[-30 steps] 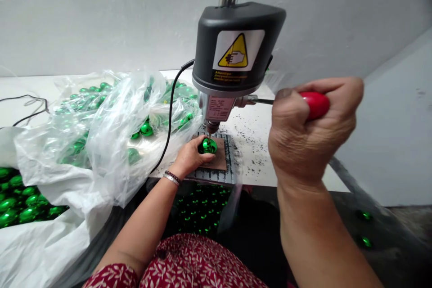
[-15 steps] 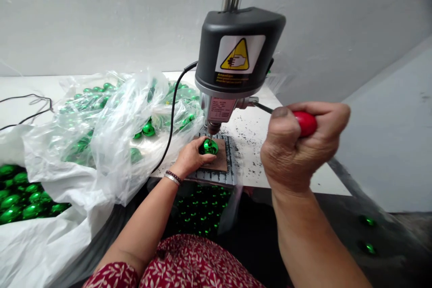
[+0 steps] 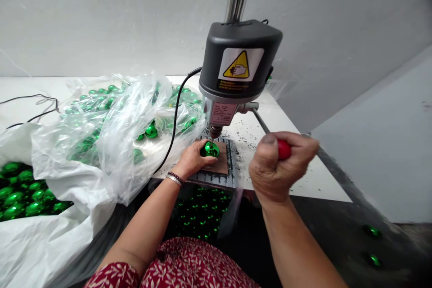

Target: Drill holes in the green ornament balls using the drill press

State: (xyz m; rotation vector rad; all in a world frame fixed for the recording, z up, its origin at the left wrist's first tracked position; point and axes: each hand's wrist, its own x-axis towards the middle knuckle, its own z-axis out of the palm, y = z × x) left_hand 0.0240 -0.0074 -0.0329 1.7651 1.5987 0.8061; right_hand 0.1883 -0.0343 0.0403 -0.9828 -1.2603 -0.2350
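Observation:
A shiny green ball (image 3: 212,149) rests on a brown board (image 3: 221,164) under the drill press (image 3: 241,65). My left hand (image 3: 195,160) grips the ball from its left side, thumb in front and fingers behind. The drill bit comes down to the top of the ball; whether it is inside the ball I cannot tell. My right hand (image 3: 281,162) is wrapped round the red knob (image 3: 284,149) at the end of the press lever (image 3: 261,120), right of the machine.
Clear plastic bags (image 3: 124,130) with several green balls lie on the white table (image 3: 324,184) at the left. A white sack (image 3: 60,180) holds more balls. A black cable (image 3: 175,117) curves left of the press. Dark shavings lie around the board. Two balls are on the floor at right.
My right hand has pulled the lever's red knob down and to the left. The drill head appears slightly lower in the view. My left hand still holds the ball in place.

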